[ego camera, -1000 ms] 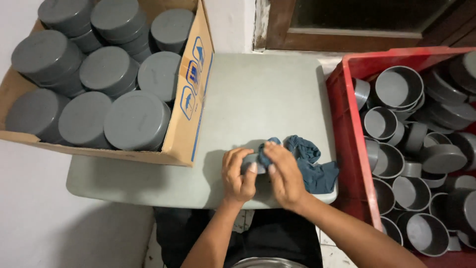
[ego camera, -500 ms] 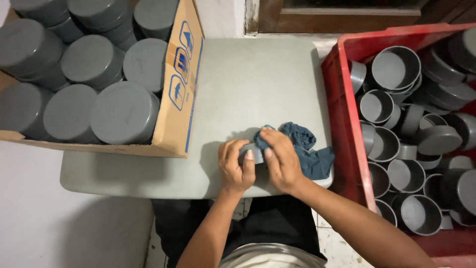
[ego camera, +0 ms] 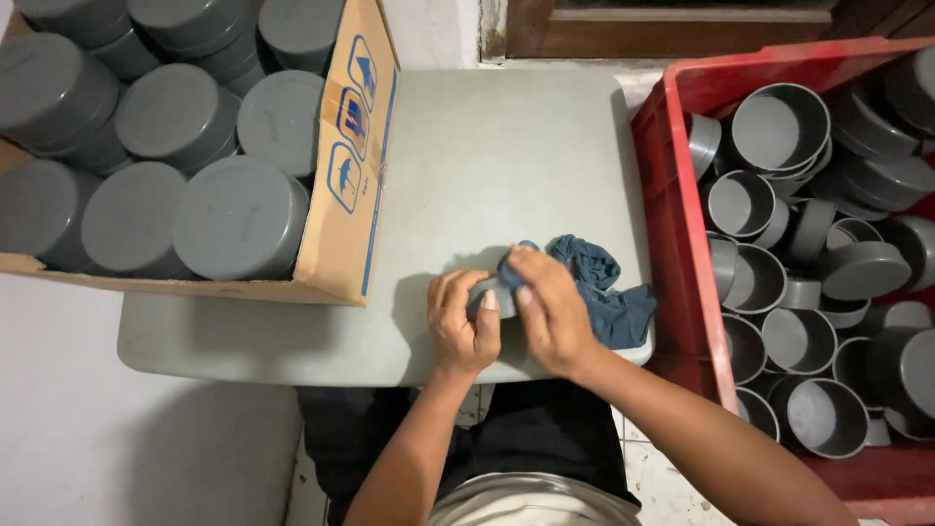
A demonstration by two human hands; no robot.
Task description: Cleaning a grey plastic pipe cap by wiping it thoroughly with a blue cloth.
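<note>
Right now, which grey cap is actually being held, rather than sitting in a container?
The small grey cap between both hands, left hand and right hand, against the blue cloth; the others sit in the box and crate.

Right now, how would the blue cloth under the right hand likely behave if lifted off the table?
The blue cloth lies crumpled in soft folds, so it would probably droop limply. It looks thin, likely light. One end is pinned under the right hand against the grey cap, so it may drag.

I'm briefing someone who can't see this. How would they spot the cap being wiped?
Between the cardboard box and red crate lies a grey table. At its near edge, the left hand and right hand hold one small grey cap against a blue cloth; every other cap sits in a container.
</note>
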